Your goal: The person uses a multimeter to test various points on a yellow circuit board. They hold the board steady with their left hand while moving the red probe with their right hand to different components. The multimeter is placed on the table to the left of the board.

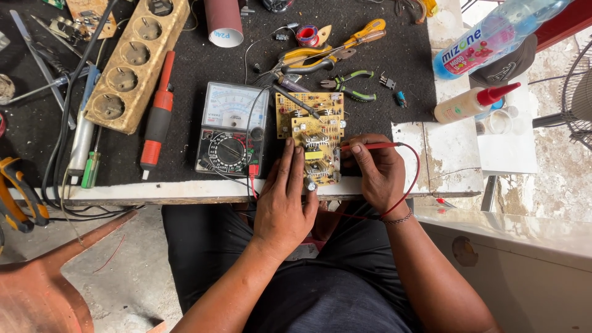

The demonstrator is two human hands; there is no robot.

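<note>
Black mat on desk [431, 154] — circuit board [311, 132] at centre, analog multimeter [231, 129] at its 9 o'clock. Left hand [287, 197] pressed flat on board; right hand [376, 172] pinches red probe [370, 147]. Risk: probe tip slipping, bridging contacts.

A worker seen from above: both forearms bare, no sleeves reaching the wrists. The right hand [381, 174] wears a thin beaded metal bracelet [399, 218] at the wrist; the left hand [285, 206] wears nothing. Dark trousers [320, 290] cover the lap.
</note>
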